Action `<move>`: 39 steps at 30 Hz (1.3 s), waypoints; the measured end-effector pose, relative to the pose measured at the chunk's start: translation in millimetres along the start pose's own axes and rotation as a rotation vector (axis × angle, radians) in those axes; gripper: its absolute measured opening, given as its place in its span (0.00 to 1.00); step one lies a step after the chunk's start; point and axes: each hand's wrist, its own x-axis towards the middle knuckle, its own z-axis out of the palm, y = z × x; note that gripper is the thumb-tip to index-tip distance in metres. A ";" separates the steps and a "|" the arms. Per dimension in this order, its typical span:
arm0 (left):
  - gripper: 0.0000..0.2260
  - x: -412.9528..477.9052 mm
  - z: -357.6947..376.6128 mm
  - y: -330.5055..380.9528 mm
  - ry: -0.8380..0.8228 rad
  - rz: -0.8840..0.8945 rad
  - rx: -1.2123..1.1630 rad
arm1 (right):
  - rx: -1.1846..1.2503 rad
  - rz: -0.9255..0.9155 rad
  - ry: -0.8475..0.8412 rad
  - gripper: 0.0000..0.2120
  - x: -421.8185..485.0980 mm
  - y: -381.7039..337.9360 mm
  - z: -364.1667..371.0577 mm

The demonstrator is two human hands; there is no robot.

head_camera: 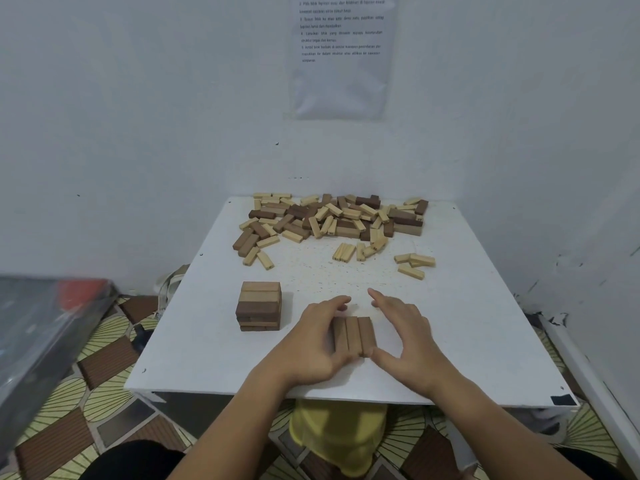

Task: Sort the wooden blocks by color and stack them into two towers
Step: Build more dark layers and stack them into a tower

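Brown wood, three blocks of it (354, 336), lies side by side on a white table (194, 368) between a person's two bare hands, the long axes running away from the body toward the wall. The left hand (320, 344) presses its fingers against the row's left flank; the right hand (403, 336) cups the right flank, thumb near the front corner, fingers spread and loosely curved. Neither hand has closed around a block: both are open, squaring the row from either side, and the two sit about equally near to it. The far ends of the blocks are partly hidden by fingers, so whether a layer lies beneath cannot be told for certain.

To the left, well apart from the hands, stands a short stacked tower (260, 305) of brown blocks laid in crossed layers, its tones ranging from pale tan to dark chocolate. At the back of the table sprawls the unsorted pile (332, 218), pale yellow sticks tangled with darker, wider ones, with a few pale strays (415, 263) off to the right. The blocks are plain rectangular bars, smooth-faced and sharp-edged; the tabletop is matt and speckled at its centre.
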 end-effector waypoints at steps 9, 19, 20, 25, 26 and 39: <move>0.29 -0.9 -7.5 -2.2 0.026 -0.097 -0.276 | -0.398 0.309 0.116 0.34 -15.7 -55.0 41.6; 0.21 -4.7 2.5 -6.1 0.110 -0.078 -0.223 | -0.296 0.138 -0.046 0.23 -1.3 -41.2 18.4; 0.21 -7.5 3.4 -5.9 0.119 -0.071 -0.217 | -0.269 0.094 -0.103 0.23 1.1 -35.6 9.3; 0.24 -16.3 13.4 2.9 0.208 -0.110 -0.302 | -0.138 -0.068 -0.239 0.26 11.2 -15.8 -11.0; 0.25 -15.3 16.5 6.5 0.239 -0.123 -0.331 | -0.139 -0.088 -0.238 0.27 12.0 -13.3 -10.8; 0.23 40.1 42.2 34.1 0.474 -0.277 -0.632 | 0.889 0.508 0.380 0.22 31.1 -56.7 37.6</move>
